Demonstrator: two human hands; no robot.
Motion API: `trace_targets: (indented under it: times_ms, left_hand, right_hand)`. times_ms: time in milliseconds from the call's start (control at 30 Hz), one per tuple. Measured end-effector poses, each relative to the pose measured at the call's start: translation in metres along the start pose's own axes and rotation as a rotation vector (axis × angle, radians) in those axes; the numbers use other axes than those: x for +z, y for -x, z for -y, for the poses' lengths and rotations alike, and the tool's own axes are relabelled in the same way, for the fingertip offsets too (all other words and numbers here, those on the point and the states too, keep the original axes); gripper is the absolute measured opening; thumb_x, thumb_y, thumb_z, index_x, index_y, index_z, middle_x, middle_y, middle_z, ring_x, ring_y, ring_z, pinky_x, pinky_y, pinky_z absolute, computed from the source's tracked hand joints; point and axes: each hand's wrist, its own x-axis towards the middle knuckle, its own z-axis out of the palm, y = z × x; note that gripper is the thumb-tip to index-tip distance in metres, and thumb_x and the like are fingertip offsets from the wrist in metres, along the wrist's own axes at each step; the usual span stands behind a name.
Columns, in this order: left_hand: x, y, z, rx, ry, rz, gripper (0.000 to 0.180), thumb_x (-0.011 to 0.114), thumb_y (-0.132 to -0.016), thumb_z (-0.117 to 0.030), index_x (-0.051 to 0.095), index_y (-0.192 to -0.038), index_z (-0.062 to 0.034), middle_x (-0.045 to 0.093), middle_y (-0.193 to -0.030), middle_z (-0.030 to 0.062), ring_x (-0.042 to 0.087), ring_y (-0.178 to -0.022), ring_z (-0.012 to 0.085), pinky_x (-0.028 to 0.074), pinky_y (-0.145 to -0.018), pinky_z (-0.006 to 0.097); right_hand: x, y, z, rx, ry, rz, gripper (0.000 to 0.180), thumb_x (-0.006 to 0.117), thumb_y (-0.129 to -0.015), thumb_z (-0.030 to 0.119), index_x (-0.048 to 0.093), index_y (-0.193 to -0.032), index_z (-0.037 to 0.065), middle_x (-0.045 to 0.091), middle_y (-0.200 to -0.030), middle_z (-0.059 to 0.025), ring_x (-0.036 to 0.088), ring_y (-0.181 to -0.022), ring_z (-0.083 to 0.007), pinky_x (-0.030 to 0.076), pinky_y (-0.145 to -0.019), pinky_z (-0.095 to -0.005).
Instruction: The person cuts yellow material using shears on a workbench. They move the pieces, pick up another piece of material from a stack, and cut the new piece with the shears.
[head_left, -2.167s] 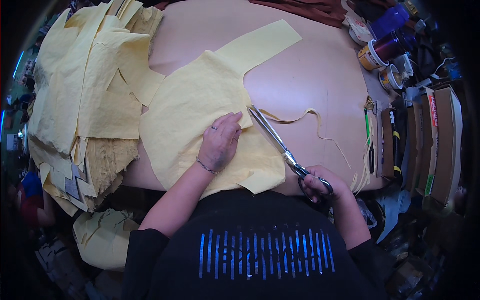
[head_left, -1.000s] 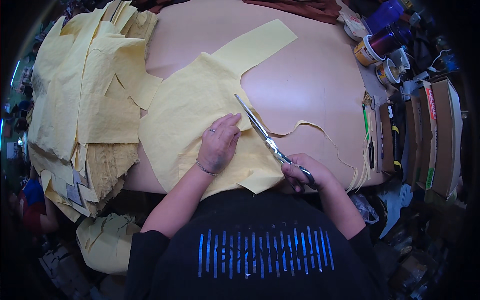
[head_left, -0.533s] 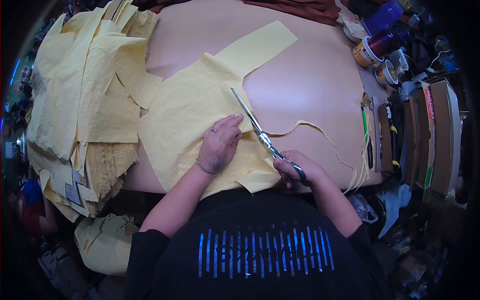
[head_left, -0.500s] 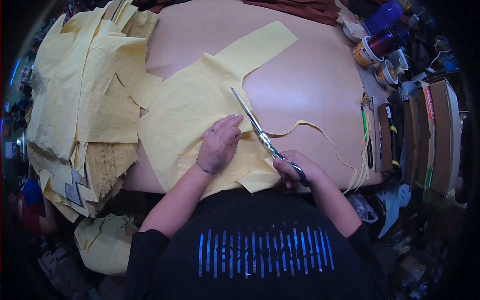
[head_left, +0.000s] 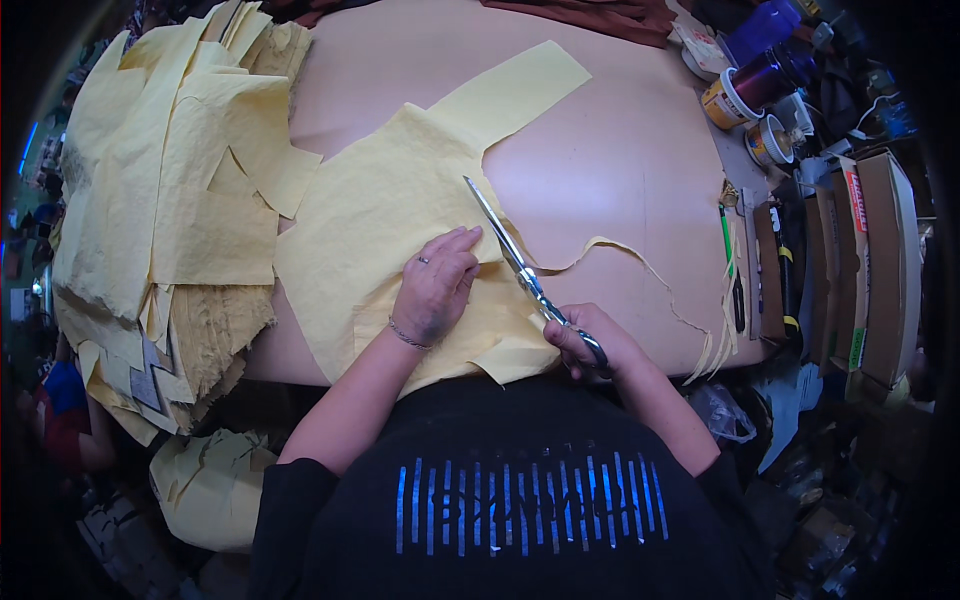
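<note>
A large piece of yellow cloth (head_left: 370,200) lies spread in front of me, with an arm-like strip reaching to the upper right. My left hand (head_left: 438,280), wearing a ring and a bracelet, rests on it with fingers stretched out over the fabric. My right hand (head_left: 595,340) is closed round the handles of metal scissors (head_left: 520,265). Their blades point up and left along the cloth's right edge and look nearly closed. From near the blades a thin cut-off strip of cloth (head_left: 642,258) trails right across the table.
Stacked yellow cloth pieces (head_left: 120,190) cover the left of the pinkish table (head_left: 620,150). Along the right edge are tubs (head_left: 728,103), a green pen (head_left: 726,240) and cardboard boxes (head_left: 885,270). Dark red cloth (head_left: 600,18) lies at the far edge. A yellow bundle (head_left: 215,495) sits below left.
Very little differs. The right hand and scissor handles have shifted slightly; the left hand stays on the cloth.
</note>
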Motion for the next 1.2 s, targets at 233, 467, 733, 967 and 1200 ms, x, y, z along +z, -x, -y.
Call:
trace_targets:
  times_ms: [233, 467, 733, 967, 1200]
  left_hand:
    - [-0.001, 0.001, 0.0, -0.003, 0.006, -0.002, 0.023, 0.061, -0.067, 0.001, 0.046, -0.082, -0.0053, 0.057, -0.103, 0.0107, 0.056, -0.093, 0.0298, 0.047, -0.075, 0.037]
    - [0.0, 0.002, 0.001, 0.007, 0.023, -0.013, 0.022, 0.061, -0.067, 0.002, 0.046, -0.083, -0.0054, 0.057, -0.104, 0.0105, 0.056, -0.093, 0.0298, 0.047, -0.075, 0.036]
    - [-0.002, 0.002, -0.001, -0.026, 0.074, 0.03, 0.02, 0.057, -0.072, 0.005, 0.047, -0.088, -0.003, 0.055, -0.107, 0.0156, 0.053, -0.098, 0.0319, 0.044, -0.081, 0.037]
    - [-0.002, 0.003, 0.0, -0.023, 0.074, 0.026, 0.02, 0.056, -0.072, 0.005, 0.047, -0.088, -0.003, 0.055, -0.107, 0.0158, 0.052, -0.099, 0.0321, 0.044, -0.081, 0.037]
    - [-0.003, 0.004, 0.0, -0.013, 0.075, 0.019, 0.021, 0.057, -0.072, 0.004, 0.047, -0.088, -0.0031, 0.054, -0.107, 0.0156, 0.052, -0.098, 0.0326, 0.043, -0.081, 0.037]
  right_hand:
    - [0.005, 0.003, 0.002, 0.03, -0.02, -0.038, 0.06, 0.058, -0.066, 0.062, 0.049, -0.064, 0.003, 0.044, -0.046, -0.0004, 0.047, -0.036, -0.0091, 0.038, -0.035, -0.0219]
    - [0.011, 0.006, 0.002, 0.031, -0.007, -0.052, 0.055, 0.055, -0.069, 0.061, 0.044, -0.065, 0.007, 0.043, -0.047, 0.0017, 0.044, -0.036, -0.0067, 0.034, -0.034, -0.0193]
    - [0.018, 0.011, 0.006, 0.043, -0.006, -0.105, 0.059, 0.056, -0.068, 0.062, 0.049, -0.062, 0.004, 0.045, -0.047, -0.0006, 0.047, -0.036, -0.0088, 0.038, -0.034, -0.0215]
    - [0.017, 0.011, 0.002, 0.047, 0.027, -0.12, 0.058, 0.057, -0.068, 0.061, 0.048, -0.061, 0.004, 0.045, -0.047, -0.0009, 0.047, -0.036, -0.0091, 0.038, -0.035, -0.022]
    - [0.017, 0.014, 0.004, 0.081, 0.067, -0.141, 0.056, 0.058, -0.069, 0.058, 0.048, -0.06, 0.004, 0.045, -0.048, -0.0007, 0.047, -0.037, -0.0092, 0.038, -0.035, -0.0225]
